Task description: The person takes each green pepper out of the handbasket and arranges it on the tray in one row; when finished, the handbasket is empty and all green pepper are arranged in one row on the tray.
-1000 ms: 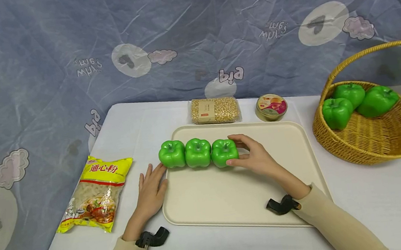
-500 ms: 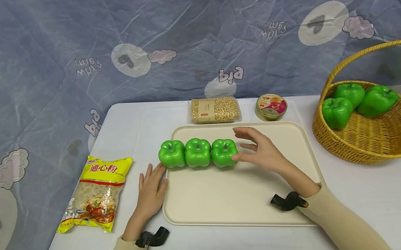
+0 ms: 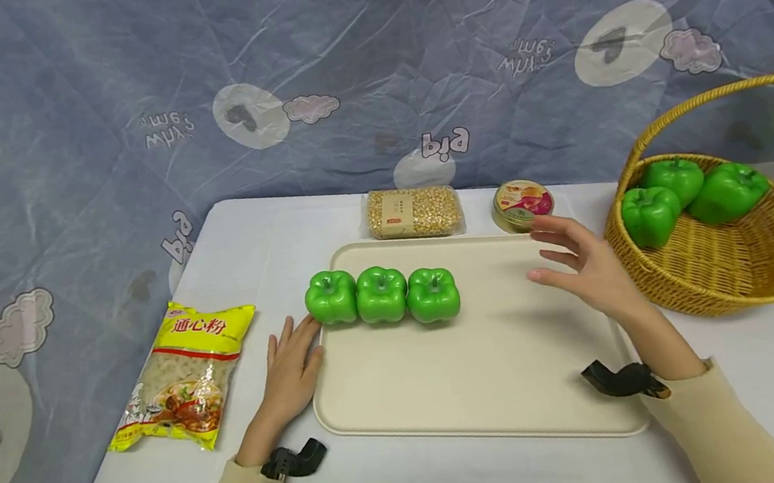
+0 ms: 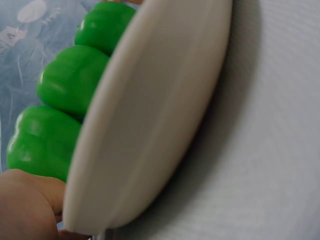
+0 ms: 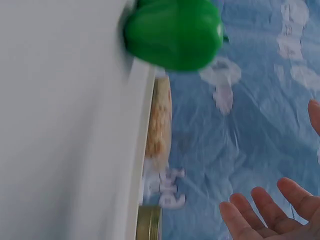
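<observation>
Three green bell peppers stand in a row along the back left of a beige tray point(image 3: 476, 375): a left one point(image 3: 332, 297), a middle one point(image 3: 382, 295) and a right one point(image 3: 433, 295). My left hand point(image 3: 292, 372) lies flat at the tray's left edge, its fingertips right at the left pepper. In the left wrist view, part of that hand point(image 4: 27, 205) shows below the nearest pepper point(image 4: 42, 142). My right hand point(image 3: 589, 269) is raised over the tray's right side with fingers spread and nothing in it. A wicker basket point(image 3: 711, 286) holding three more green peppers point(image 3: 651, 216) stands just right of it.
Behind the tray lie a pack of yellow kernels point(image 3: 415, 212) and a round tin point(image 3: 523, 205). A yellow bag of pasta point(image 3: 186, 375) lies on the white tablecloth at the left. A grey-blue printed cloth point(image 3: 306, 58) hangs behind the table.
My right hand has let go of the right pepper and moved right, towards the basket, with its fingers opened. The left hand and the three peppers on the tray have stayed in place.
</observation>
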A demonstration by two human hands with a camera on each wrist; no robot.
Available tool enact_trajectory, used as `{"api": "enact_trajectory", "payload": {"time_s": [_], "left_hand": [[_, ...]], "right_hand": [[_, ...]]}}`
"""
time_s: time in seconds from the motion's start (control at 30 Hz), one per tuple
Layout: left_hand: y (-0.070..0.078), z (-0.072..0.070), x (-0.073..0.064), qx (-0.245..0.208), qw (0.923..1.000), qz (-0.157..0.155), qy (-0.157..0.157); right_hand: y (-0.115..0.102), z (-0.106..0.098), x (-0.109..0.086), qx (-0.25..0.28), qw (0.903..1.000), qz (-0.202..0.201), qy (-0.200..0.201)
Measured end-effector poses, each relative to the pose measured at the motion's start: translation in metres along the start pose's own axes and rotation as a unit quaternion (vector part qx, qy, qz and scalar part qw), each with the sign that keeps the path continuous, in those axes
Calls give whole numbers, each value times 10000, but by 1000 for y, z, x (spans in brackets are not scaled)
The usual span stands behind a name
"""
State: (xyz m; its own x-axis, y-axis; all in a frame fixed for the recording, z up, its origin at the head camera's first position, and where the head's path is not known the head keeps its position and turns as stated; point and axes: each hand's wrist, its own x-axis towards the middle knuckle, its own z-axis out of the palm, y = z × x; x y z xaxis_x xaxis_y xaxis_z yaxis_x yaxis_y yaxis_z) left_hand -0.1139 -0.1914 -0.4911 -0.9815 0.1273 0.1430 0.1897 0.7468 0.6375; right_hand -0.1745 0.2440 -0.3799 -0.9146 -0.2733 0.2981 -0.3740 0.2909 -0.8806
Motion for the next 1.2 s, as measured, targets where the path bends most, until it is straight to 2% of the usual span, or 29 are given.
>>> {"api": "enact_trajectory", "payload": {"time_s": [0.13,0.27,0.3,0.4,0.5,0.53,0.6,0.67,0.9,1.1,1.2], "left_hand": [[0,0,0,14,10000,13,14],[-1,0,-1,40,10000,25,45],[-1,0,-1,45,10000,23,50],[-1,0,-1,60,10000,13,53],[-1,0,0,43,10000,22,59],[-1,0,0,27,10000,30,62],[-1,1,-1,7,10000,50,73],[-2,1,-1,4,9999,67,79],[-1,1,0,23,9999,77,86],[-1,1,0,6,9999,81,64],[-1,0,-1,12,10000,64,56]], "right_hand": [[7,-34,-12,107,9977,181,651],[13,-69,-20,249,9886,388,1433],[13,-77,-22,129,9856,476,1618],[15,-101,-24,-252,9721,875,2163],[19,-122,-24,-589,9531,1407,2613],[21,-128,-24,-551,9475,1552,2740],[26,-138,-23,-600,9370,1853,2901],[32,-144,-22,-471,9311,2001,3012],[53,-153,-13,-789,9186,2361,3068],[65,-152,-9,-692,9046,2667,3253],[68,-152,-8,-613,9017,2740,3288]]}}
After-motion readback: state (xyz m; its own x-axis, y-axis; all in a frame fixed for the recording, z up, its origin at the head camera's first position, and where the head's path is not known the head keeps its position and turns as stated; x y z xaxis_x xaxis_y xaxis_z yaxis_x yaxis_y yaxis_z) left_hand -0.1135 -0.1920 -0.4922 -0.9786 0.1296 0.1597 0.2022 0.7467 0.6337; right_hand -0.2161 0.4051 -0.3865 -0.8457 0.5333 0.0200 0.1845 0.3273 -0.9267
